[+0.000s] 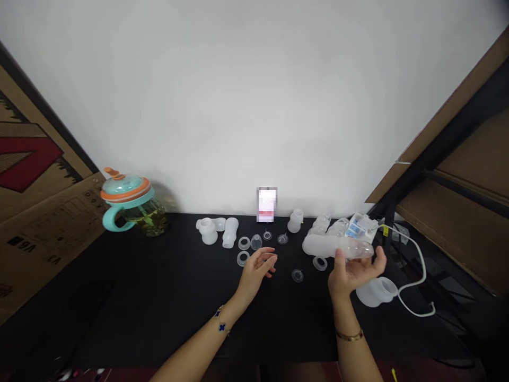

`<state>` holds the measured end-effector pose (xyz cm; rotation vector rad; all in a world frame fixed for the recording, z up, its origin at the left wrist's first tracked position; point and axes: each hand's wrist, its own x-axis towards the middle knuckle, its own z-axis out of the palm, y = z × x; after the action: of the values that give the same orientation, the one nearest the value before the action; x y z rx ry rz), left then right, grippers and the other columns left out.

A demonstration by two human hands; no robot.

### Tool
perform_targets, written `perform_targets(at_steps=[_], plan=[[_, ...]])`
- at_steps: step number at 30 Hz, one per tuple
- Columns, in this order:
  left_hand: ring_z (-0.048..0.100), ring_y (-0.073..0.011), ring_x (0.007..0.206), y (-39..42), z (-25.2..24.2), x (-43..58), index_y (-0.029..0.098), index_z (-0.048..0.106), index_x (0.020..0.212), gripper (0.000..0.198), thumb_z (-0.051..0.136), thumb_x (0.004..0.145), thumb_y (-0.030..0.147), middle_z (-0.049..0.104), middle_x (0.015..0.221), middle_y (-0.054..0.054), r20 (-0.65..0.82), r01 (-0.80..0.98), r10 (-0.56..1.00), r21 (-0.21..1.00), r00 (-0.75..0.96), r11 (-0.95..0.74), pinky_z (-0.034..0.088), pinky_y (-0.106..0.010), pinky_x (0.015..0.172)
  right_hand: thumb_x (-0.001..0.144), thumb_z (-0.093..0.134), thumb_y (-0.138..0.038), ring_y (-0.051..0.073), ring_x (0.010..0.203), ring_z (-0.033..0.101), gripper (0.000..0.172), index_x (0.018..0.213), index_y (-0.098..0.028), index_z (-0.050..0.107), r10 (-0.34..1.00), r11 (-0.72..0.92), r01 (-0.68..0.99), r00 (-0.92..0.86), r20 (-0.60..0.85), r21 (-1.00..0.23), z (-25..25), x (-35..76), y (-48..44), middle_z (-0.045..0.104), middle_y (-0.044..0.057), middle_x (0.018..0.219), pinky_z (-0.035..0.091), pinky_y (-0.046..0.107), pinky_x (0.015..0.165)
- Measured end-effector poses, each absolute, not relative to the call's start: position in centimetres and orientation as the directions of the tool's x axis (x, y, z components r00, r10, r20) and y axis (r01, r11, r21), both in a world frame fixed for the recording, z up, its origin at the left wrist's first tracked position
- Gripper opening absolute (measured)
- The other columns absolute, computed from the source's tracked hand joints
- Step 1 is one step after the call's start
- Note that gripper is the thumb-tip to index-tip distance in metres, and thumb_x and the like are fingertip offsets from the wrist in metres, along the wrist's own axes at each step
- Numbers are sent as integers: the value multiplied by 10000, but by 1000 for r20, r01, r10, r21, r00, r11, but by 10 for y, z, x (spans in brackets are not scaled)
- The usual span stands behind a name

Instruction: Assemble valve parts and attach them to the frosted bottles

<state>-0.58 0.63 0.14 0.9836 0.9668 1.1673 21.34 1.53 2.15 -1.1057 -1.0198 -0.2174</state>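
My right hand (350, 273) is wrapped from below round a long translucent white bottle (324, 245) with a clear end, lying sideways above the black table. My left hand (256, 270) hovers over the middle of the table, fingers curled and partly overlapping; whether it holds anything small is hidden. Near its fingertips are a clear dome-shaped cap (256, 242) and white rings (244, 243). A clear valve-like disc (297, 275) lies between the hands. Below the right hand's fingers sits a wide white container (376, 292) on its side.
White bottle parts (209, 232) lie left of centre. A propped phone (266, 205) leans at the wall. A small white bottle (296, 220), clear pieces, a white box (361, 228) and a white cable (422, 265) are rightward. A teal-handled pitcher (149, 215) stands far left by cardboard (51, 244).
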Motion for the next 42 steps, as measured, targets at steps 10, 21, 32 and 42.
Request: perform_targets(at_steps=[10, 21, 32, 42], plan=[[634, -126, 665, 6, -3, -6, 162, 688, 1041, 439, 727, 790, 521, 721, 1008, -91, -88, -207, 981, 970, 171, 123, 470, -208, 544, 783, 732, -448, 113, 537, 462, 597, 1272, -171, 529, 540, 297, 700, 437, 719, -649, 19, 242, 23, 586, 43, 899, 455, 281, 501], [635, -137, 647, 6, -5, -4, 161, 715, 966, 418, 725, 781, 535, 735, 942, -81, -97, -166, 980, 978, 175, 126, 457, -220, 541, 811, 666, -478, 170, 563, 520, 496, 1217, -214, 560, 784, 224, 844, 141, 604, -488, 27, 238, 20, 479, -45, 686, 463, 313, 578], [631, -134, 635, 7, -7, -4, 157, 721, 940, 438, 741, 759, 556, 733, 934, -83, -113, -158, 978, 977, 178, 141, 451, -214, 531, 845, 623, -439, 176, 565, 566, 441, 1224, -216, 579, 839, 232, 872, 45, 542, -432, 33, 235, 20, 655, 34, 831, 458, 303, 563], [633, -139, 642, 5, -3, -3, 158, 718, 930, 426, 729, 771, 553, 734, 933, -85, -104, -145, 977, 981, 185, 132, 453, -219, 540, 854, 629, -439, 181, 590, 572, 451, 1239, -212, 569, 841, 275, 851, 12, 541, -447, 26, 238, 24, 668, 56, 898, 490, 315, 592]])
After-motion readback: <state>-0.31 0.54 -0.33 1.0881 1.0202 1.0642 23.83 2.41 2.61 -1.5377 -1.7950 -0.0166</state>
